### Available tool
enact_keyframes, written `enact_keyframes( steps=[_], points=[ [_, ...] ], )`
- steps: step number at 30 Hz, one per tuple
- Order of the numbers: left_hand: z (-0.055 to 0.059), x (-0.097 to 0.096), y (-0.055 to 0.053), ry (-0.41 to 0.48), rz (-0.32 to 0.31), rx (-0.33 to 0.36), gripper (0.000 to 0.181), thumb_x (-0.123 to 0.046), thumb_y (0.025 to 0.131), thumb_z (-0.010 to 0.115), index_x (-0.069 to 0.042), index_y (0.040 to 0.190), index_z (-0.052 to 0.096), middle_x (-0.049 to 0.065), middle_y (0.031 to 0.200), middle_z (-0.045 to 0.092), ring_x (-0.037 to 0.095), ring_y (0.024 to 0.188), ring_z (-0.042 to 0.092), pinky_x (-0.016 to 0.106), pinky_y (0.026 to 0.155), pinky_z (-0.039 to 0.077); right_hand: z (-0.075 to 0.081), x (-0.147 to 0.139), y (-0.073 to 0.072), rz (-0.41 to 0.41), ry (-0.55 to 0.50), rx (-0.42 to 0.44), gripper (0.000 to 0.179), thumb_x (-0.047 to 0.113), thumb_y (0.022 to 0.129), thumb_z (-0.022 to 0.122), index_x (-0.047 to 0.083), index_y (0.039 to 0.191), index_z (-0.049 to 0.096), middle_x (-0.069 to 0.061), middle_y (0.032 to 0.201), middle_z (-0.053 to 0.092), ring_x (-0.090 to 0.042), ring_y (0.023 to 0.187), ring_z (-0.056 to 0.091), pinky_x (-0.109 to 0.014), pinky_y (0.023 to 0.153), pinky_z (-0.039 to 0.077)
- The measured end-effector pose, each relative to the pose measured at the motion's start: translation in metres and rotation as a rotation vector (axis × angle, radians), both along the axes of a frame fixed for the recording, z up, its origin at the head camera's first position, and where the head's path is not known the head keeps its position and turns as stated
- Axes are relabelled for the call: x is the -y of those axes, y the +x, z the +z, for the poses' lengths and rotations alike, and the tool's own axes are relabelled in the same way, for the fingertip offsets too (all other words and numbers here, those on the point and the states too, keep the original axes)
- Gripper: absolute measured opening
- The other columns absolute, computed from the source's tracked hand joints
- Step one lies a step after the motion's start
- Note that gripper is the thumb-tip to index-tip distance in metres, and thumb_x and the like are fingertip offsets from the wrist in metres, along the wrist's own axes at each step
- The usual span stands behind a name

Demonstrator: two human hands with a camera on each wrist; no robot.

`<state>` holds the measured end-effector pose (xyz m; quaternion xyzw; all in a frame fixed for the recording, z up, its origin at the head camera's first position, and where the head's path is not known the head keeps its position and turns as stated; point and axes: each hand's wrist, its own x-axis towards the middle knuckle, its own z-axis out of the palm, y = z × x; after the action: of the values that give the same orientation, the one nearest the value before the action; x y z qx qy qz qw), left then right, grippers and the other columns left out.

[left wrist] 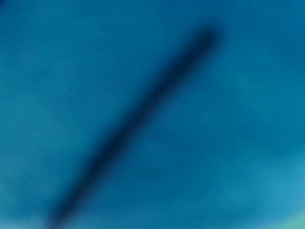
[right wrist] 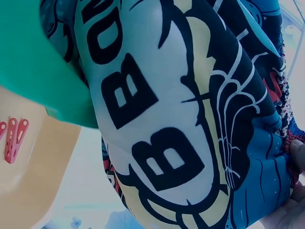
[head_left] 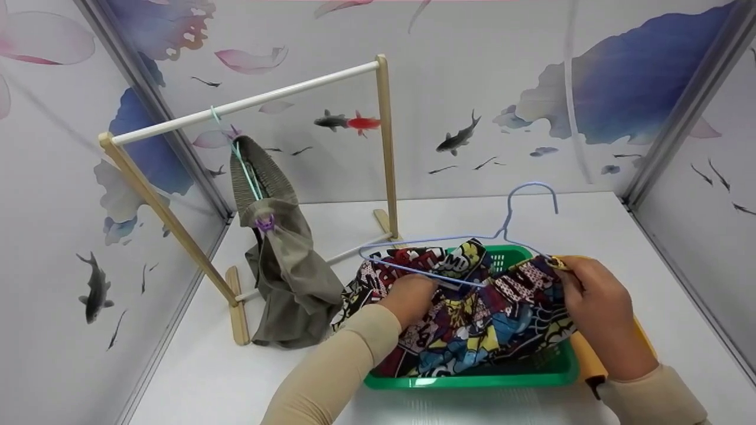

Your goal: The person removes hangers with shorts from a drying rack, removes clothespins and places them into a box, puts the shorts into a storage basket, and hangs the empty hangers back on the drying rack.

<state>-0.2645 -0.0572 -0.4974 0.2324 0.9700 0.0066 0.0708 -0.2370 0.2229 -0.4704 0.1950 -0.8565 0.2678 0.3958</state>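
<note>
A comic-print garment with a gathered waistband, like shorts, lies over the green basket. A light blue wire hanger lies along its waistband, hook upward, its right end reaching into the waistband near the right hand. The right hand pinches the waistband's right corner between thumb and fingers; in the right wrist view its fingertips show at the cloth's edge. At the waistband's left part, the left hand grips the cloth just below the hanger's lower bar, fingertips partly hidden. Blurred blue cloth fills the left wrist view.
Left of the basket stands a rack with a white rail and wooden legs. Grey-brown trousers hang from it on a teal hanger with purple clips. A yellow tray sits right of the basket, with pink clothespins.
</note>
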Motion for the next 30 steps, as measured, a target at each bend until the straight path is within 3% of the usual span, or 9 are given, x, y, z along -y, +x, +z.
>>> enact_keyframes(
  steps=[4, 8, 15, 18, 25, 30],
  points=[
    [-0.002, 0.003, 0.001, 0.021, 0.049, 0.009, 0.009, -0.019, 0.093, 0.066, -0.011, 0.092, 0.068, 0.004, 0.089, 0.067, 0.019, 0.086, 0.065, 0.032, 0.075, 0.056, -0.001, 0.000, 0.000, -0.003, 0.014, -0.012, 0.024, -0.012, 0.075, 0.075, -0.004, 0.096, 0.067, -0.018, 0.088, 0.065, -0.030, 0.081, 0.064, 0.002, 0.085, 0.029],
    [0.001, 0.008, 0.002, 0.028, 0.081, 0.014, 0.010, -0.018, 0.094, 0.064, -0.009, 0.095, 0.068, 0.006, 0.086, 0.066, 0.021, 0.079, 0.065, 0.034, 0.066, 0.057, 0.000, 0.001, -0.001, -0.001, 0.016, -0.019, 0.024, -0.013, 0.075, 0.074, -0.004, 0.096, 0.067, -0.017, 0.087, 0.065, -0.030, 0.081, 0.065, -0.003, 0.082, 0.036],
    [0.015, 0.016, 0.007, 0.090, 0.118, 0.038, 0.011, -0.017, 0.094, 0.063, -0.007, 0.091, 0.069, 0.007, 0.088, 0.069, 0.023, 0.081, 0.067, 0.036, 0.071, 0.057, -0.002, 0.000, -0.001, -0.005, 0.012, -0.015, 0.023, -0.012, 0.075, 0.074, -0.005, 0.095, 0.067, -0.019, 0.087, 0.064, -0.032, 0.081, 0.065, -0.004, 0.081, 0.038],
    [0.024, 0.019, 0.012, 0.099, 0.104, 0.028, 0.011, -0.017, 0.093, 0.064, -0.008, 0.095, 0.070, 0.007, 0.089, 0.069, 0.023, 0.081, 0.067, 0.037, 0.071, 0.056, -0.003, -0.001, 0.000, -0.007, 0.007, -0.012, 0.023, -0.013, 0.075, 0.074, -0.005, 0.095, 0.067, -0.019, 0.086, 0.064, -0.032, 0.081, 0.064, -0.004, 0.081, 0.037],
    [0.052, 0.020, 0.029, 0.036, 0.026, -0.068, 0.024, -0.024, 0.092, 0.066, -0.010, 0.112, 0.070, 0.007, 0.100, 0.068, 0.022, 0.090, 0.065, 0.036, 0.077, 0.056, -0.002, -0.002, 0.000, -0.010, -0.003, 0.023, 0.022, -0.014, 0.075, 0.073, -0.008, 0.095, 0.066, -0.021, 0.086, 0.063, -0.034, 0.082, 0.064, 0.006, 0.089, 0.022],
    [0.069, 0.025, 0.045, 0.125, -0.033, -0.219, 0.018, -0.022, 0.089, 0.071, -0.010, 0.103, 0.070, 0.005, 0.095, 0.064, 0.019, 0.085, 0.063, 0.032, 0.071, 0.055, -0.003, -0.002, 0.000, -0.009, 0.003, 0.016, 0.023, -0.014, 0.074, 0.074, -0.007, 0.095, 0.066, -0.021, 0.086, 0.063, -0.034, 0.081, 0.063, 0.005, 0.088, 0.024]
  ],
)
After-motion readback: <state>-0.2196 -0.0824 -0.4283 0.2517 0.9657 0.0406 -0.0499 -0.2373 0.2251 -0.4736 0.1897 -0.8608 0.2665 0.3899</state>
